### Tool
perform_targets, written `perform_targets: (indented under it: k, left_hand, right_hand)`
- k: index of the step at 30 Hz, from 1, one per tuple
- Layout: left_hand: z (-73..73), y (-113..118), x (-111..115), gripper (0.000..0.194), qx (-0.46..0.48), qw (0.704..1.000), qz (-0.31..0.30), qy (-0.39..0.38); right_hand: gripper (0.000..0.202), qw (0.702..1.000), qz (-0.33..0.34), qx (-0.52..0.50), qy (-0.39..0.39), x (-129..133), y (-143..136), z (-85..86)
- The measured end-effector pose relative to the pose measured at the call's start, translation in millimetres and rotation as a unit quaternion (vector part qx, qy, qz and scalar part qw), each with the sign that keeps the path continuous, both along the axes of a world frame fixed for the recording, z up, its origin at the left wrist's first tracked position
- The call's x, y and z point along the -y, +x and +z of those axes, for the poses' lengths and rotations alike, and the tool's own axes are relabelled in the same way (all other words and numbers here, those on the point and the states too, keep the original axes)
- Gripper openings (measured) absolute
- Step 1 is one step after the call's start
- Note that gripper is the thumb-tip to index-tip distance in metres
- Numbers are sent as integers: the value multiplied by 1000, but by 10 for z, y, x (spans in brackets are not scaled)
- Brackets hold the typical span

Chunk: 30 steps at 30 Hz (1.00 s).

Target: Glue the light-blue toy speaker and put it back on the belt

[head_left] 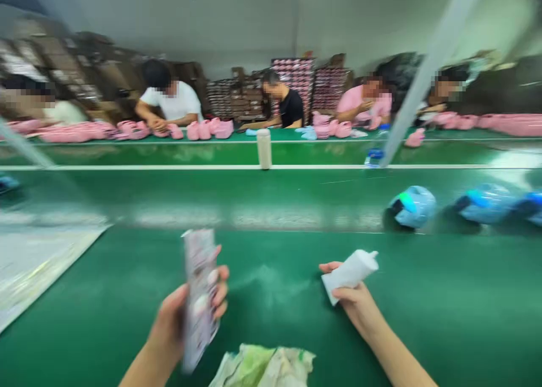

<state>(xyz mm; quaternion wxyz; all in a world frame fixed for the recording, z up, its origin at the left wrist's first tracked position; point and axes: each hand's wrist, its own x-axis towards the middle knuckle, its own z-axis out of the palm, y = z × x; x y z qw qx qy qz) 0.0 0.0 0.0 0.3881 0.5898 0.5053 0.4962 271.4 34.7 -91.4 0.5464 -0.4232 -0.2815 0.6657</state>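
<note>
Left hand (186, 313) fingers clamp an upright packet (200, 297); right hand (353, 297) fingers grip a white tube (350, 273), right of the packet, above the green surface (275, 297).

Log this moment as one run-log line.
left hand: grips flat printed packet, upright | right hand: grips white paper wad | surface: green table | near: crumpled wrapper, blue shoes

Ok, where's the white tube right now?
In the head view, right of centre: the white tube is held in the right hand above the green table.
</note>
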Motion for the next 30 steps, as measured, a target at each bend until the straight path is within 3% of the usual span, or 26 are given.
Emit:
perform_targets:
  k: [2,4,6,8,11,13,14,15,17,19,21,22,24,27,29,30]
  left_hand:
    - [5,-29,92,55,173,981,-11,-83]
    - [-9,36,39,50,340,930,-32,-138]
    - [-35,130,-53,47,398,905,-43,-144]
    - [-61,191,-104,50,378,917,-41,-126]
    - [-45,148,-72,61,241,966,-18,-91]
    - [25,41,-33,70,29,998,-2,-53]
    - [68,-27,-27,73,-108,994,-9,-29]
    - [106,-99,-37,74,-249,968,-30,-4]
    - [140,-249,-113,69,-482,868,-112,40]
    - [100,-390,-244,71,-595,774,-201,77]
    - [19,-508,-380,73,-606,741,-272,99]
    - [-21,-554,-434,72,-590,747,-292,89]
    - [-81,-609,-497,71,-559,781,-277,27]
    - [-143,-590,-487,62,-548,821,-138,-82]
    - [-204,-524,-449,59,-545,827,-39,-130]
    - [-243,-483,-432,67,-540,828,-2,-152]
  right_hand:
    - [39,1000,19,13,-12,-3,35,-52]
    - [39,999,31,26,-15,-5,65,-73]
    - [41,999,32,36,-11,5,86,-71]
    - [42,999,26,43,-6,16,93,-62]
    - [44,999,18,48,-4,20,90,-55]
    - [44,999,17,46,-5,16,89,-53]
    - [44,999,18,46,-5,14,89,-50]
    - [44,999,18,46,-6,12,90,-46]
    - [43,999,19,48,-6,14,92,-31]
    - [43,999,19,50,-6,21,92,-11]
    - [42,998,18,52,-5,32,90,9]
    - [41,998,18,54,-5,36,89,17]
    - [40,998,18,55,-5,42,84,26]
    - [40,998,19,57,-5,38,76,21]
    - [41,998,17,58,-4,31,71,10]
    - [41,998,15,59,-3,27,69,5]
